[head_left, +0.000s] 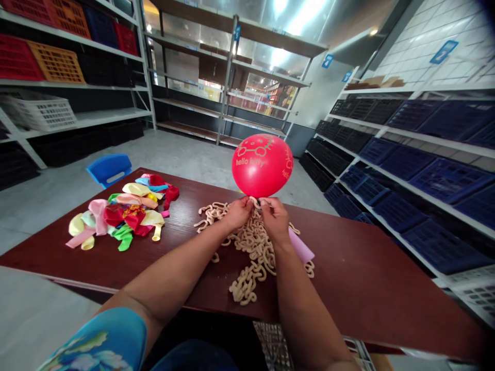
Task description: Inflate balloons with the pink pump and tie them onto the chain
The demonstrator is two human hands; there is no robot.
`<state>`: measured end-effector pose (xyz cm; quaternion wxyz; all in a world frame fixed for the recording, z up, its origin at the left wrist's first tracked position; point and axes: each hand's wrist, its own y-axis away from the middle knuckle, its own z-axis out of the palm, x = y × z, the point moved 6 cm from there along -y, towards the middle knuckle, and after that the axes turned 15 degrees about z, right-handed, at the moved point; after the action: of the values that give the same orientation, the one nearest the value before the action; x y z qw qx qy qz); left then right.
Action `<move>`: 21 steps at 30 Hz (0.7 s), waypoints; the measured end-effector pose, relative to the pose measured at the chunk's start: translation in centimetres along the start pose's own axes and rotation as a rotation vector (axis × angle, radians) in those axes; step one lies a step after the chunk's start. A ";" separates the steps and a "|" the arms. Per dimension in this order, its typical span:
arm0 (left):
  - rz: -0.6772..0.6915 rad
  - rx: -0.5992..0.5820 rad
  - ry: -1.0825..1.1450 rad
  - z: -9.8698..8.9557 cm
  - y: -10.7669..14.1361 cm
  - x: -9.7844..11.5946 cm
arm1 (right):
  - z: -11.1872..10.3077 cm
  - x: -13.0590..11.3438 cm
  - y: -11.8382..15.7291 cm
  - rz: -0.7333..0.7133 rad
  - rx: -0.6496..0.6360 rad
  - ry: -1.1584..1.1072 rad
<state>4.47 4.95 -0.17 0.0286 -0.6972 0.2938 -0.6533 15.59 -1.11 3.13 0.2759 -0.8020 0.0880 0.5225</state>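
Over table (348, 268): left hand (238, 212), right hand (275, 216), each grip pinched on red balloon (262, 165) neck (inflated); crates on shelves, contents unclear.

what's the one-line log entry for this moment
left hand: pinching red balloon neck | right hand: pinching same neck | beige clips: piled beneath | flat balloons: heaped left on table

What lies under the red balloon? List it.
Under the red balloon, both hands pinch its neck above a heap of beige plastic clips on the brown table. The hands hide the knot.
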 end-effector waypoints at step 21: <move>0.099 -0.072 -0.263 -0.3 0.0 1.1 | 0.6 0.6 -0.1 0.022 -0.002 0.013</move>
<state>4.18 4.53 0.79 0.0740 -0.7621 0.3447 -0.5431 15.42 -0.62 2.45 0.2685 -0.8047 0.0981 0.5203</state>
